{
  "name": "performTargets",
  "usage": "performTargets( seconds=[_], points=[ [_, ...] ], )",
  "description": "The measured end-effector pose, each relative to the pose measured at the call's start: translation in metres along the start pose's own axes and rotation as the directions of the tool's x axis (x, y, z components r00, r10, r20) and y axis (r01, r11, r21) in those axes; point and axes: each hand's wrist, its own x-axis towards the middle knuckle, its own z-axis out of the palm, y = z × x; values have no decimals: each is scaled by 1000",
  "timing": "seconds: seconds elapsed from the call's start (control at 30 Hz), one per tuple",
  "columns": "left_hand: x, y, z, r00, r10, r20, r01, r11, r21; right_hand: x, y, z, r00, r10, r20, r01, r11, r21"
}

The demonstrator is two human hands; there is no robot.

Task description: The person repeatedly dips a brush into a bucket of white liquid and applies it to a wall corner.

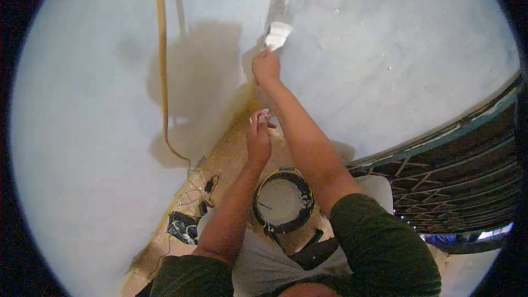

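My right hand (266, 69) is raised to the wall corner, closed around the handle of a putty knife. White putty coats the blade of the putty knife (279, 36), which lies against or very close to the wall, next to a grey vertical strip (281, 0). Lower down, my left hand (259, 136) is held up in front of the corner with its fingers half bent and apart. White smears mark its fingertips, and I see nothing held in it. Below my arms stands a round black bucket (301, 221) with pale grey putty (279, 201) inside.
A tan hose or cable (162, 49) hangs down the left wall (82, 132). Cords and a black bag (181, 226) lie on the floor at lower left. At right is a dark metal lattice gate (456, 170); a pale rounded seat (379, 187) shows beside my right arm.
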Motion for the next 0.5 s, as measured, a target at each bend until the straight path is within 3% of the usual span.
performTargets(
  seconds=[0.03,0.1,0.13,0.2,0.27,0.3,0.33,0.37,0.43,0.47,0.5],
  points=[
    [0,0,-1,1000,3,-7,-3,1000,-2,0,0,-4,1000,-6,5,6,1000,1],
    [1,-2,-2,1000,25,7,-25,997,-69,0,-22,-31,949,137,284,-177,977,121],
    [1,-3,-3,1000,28,6,-27,997,-71,6,-34,-47,949,134,284,-174,977,121],
    [-1,-5,-3,1000,12,18,-11,997,-74,25,-65,-76,934,-85,348,1,972,235],
    [-2,-5,-1,998,63,12,-63,997,-48,42,-106,-92,957,122,262,-230,870,435],
    [-3,-4,-1,994,113,-1,-113,993,-23,48,-114,-92,987,-154,52,138,964,229],
    [-4,-3,-1,994,113,2,-113,993,-22,50,-121,-90,886,-457,-80,454,889,-55],
    [-4,0,-3,997,74,16,-73,996,-40,46,-132,-89,885,-458,-80,455,889,-55],
    [-2,-3,-7,999,36,30,-35,998,-57,37,-150,-87,835,-274,-476,338,940,53],
    [2,-14,-8,997,67,25,-65,994,-82,37,-145,-88,836,-275,-475,340,939,55],
    [4,-14,-9,995,99,18,-96,989,-108,39,-131,-87,832,-388,-397,428,904,14]
  ],
)
